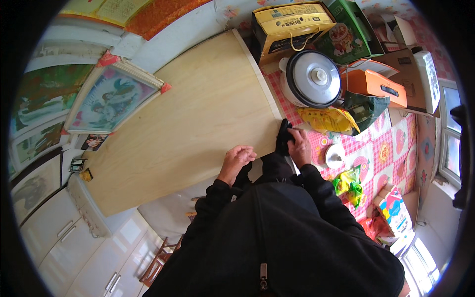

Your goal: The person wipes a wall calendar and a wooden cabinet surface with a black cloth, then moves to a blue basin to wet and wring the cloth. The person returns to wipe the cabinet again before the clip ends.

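Note:
My left hand [238, 162] is held over the near edge of a large pale wooden board [198, 114], its fingers curled in and nothing showing in them. To its right, my right hand [300, 147] has its fingers bent against a narrow black thing [283, 137] at the board's right corner. Whether that black thing is a shoe, a glove or something else I cannot tell. My dark trouser leg [277, 167] shows just below it, between my two hands.
Right of the board, a red-checked cloth [391, 148] bears a rice cooker [316, 79], a yellow bag [329, 120], a white round lid [335, 156] and a green packet [349, 185]. Boxes stand behind, including a yellow carton [294, 24]. A framed picture [114, 99] leans at left.

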The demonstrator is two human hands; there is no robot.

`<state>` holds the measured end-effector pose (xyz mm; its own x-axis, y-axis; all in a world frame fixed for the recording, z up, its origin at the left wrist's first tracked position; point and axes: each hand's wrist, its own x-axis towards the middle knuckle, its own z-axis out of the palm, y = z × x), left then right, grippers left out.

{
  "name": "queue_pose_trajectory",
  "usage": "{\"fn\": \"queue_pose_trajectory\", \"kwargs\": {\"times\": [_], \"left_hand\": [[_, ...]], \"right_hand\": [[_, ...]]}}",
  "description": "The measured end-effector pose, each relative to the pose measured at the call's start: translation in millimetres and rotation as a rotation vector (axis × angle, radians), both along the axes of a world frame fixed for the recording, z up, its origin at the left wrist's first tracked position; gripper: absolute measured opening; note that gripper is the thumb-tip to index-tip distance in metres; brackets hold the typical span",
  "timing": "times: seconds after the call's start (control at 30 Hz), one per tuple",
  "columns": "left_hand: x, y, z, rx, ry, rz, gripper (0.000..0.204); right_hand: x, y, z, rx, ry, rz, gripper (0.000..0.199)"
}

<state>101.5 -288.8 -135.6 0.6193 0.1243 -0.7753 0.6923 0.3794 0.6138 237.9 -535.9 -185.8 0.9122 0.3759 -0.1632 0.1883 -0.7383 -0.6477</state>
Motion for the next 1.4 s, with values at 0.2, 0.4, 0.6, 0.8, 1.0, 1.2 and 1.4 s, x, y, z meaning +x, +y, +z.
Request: {"fn": "queue_pose_trajectory", "kwargs": {"times": [0.2, 0.4, 0.6, 0.8, 1.0, 1.2, 1.4], "left_hand": [[-25.5, 15.3, 2.5, 0.026, 0.002, -0.025, 0.035], [-43.3, 27.5, 4.5, -0.002, 0.000, -0.069, 0.035], [-59.6, 32.5, -7.0, -0.045, -0.056, -0.074, 0.033], [-83.2, 39.9, -17.3, -0.139, -0.132, -0.082, 0.028], [-104.2, 55.6, -17.2, -0.011, -0.262, 0.145, 0.019], [-135.9, 53.8, -22.8, 0.049, -0.260, 0.391, 0.018], [-158.0, 35.8, -25.1, 0.178, -0.239, 0.482, 0.016]], "right_hand": [[3.9, 35.6, 4.5, 0.054, -0.221, -0.004, 0.049], [-66.1, 55.6, 7.5, -0.155, -0.112, 0.265, 0.050], [-98.1, 58.7, 13.8, 0.229, 0.200, 0.115, 0.044], [-84.4, 58.9, 14.7, 0.047, -0.120, -0.014, 0.054], [-73.7, 67.8, -11.4, -0.191, -0.189, 0.163, 0.054], [-63.7, 116.3, -20.4, -0.043, -0.125, 0.445, 0.051], [-16.2, 111.9, -31.0, -0.004, -0.133, 0.280, 0.046]]}}
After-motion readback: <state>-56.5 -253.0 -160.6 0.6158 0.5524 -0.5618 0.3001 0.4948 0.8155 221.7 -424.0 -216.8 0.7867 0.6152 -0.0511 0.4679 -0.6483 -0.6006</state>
